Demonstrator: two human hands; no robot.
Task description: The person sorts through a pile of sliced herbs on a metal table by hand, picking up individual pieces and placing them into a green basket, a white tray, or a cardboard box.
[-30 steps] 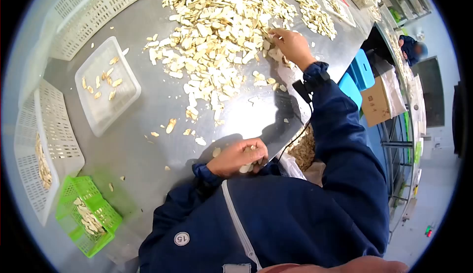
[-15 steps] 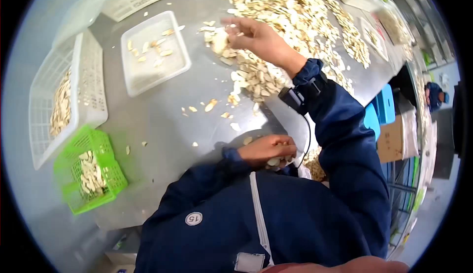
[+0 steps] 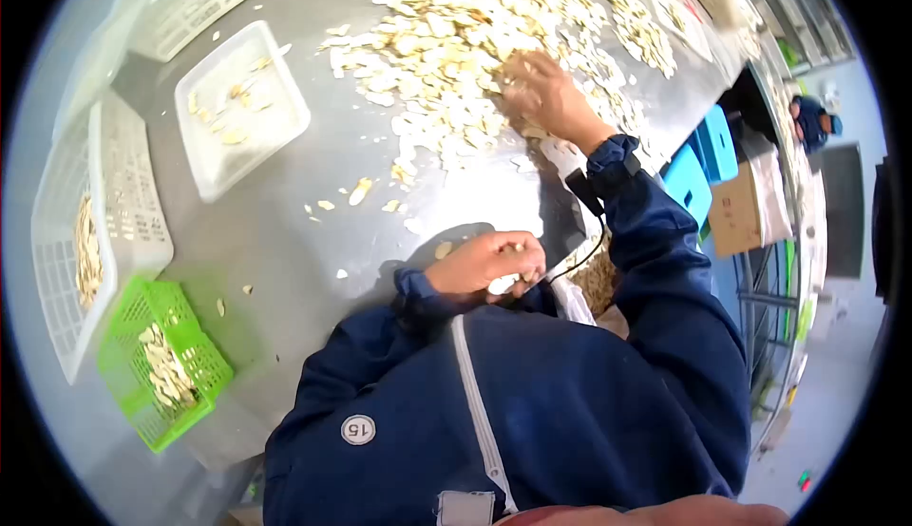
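Observation:
A wide heap of pale, thin slices [image 3: 446,41] covers the far part of the metal table [image 3: 285,241]. My right hand [image 3: 546,94] is over the right part of the heap, blurred by motion, so its grip cannot be made out. Close to my body at the table's near edge, my left hand [image 3: 494,262] has its fingers curled round several pale slices. A white tray [image 3: 195,160] at the left holds a few slices. Loose slices [image 3: 361,191] lie between the tray and my left hand.
A green basket [image 3: 204,360] with slices stands at the lower left, beside a white basket [image 3: 138,189]. Another white crate [image 3: 199,8] is at the back left. Blue stools [image 3: 688,179], a cardboard box [image 3: 741,208] and a distant person [image 3: 812,124] are at the right.
My right hand has moved from the heap's left edge to the right, over the slices. The view has shifted, and my left hand remains curled near my body.

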